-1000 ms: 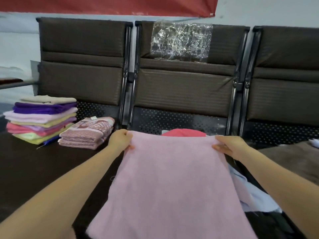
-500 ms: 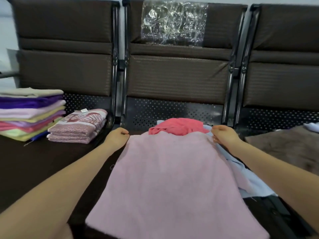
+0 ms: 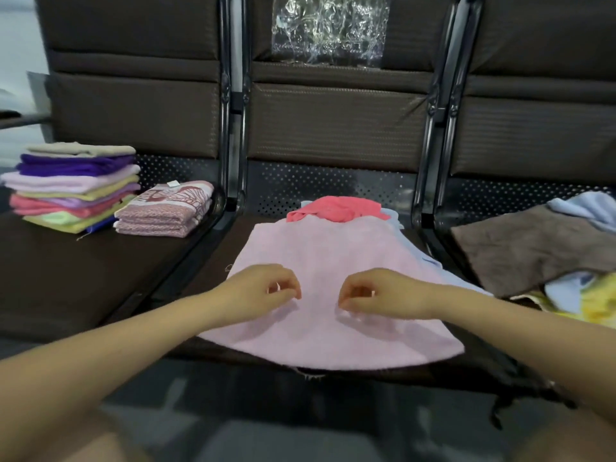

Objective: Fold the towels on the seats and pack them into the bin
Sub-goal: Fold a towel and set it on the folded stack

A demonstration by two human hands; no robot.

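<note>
Lying spread flat on the middle seat [image 3: 213, 261] of a row of dark waiting-room chairs, a pale pink towel [image 3: 330, 271] sits under a person's two hands, its near edge reaching the front lip of the seat. The left hand [image 3: 263, 288] and the right hand [image 3: 373, 291] hover close together over the towel's near half, each with loosely curled fingers and thumb tip drawn toward fingertips; neither is seen to hold any cloth, though whether the fingertips brush the fabric cannot be told. Just beyond the hands, at the towel's far edge, a crumpled coral-red towel [image 3: 333, 208] lies on pale blue cloth [image 3: 426, 258] that shows from under the pink towel's right side. To the right of the right hand, on the next seat, a brown towel [image 3: 533, 245] is draped over a jumble of light blue and yellow towels [image 3: 596, 301]. To the left of the left hand and further back, on the left seat, a folded patterned pink towel [image 3: 166, 208] lies just beside a taller stack of folded towels [image 3: 73, 185] in beige, purple, lilac, yellow, pink and green. A sheet of crinkled clear plastic [image 3: 330, 28] hangs on the middle backrest. The bin is out of view.
</note>
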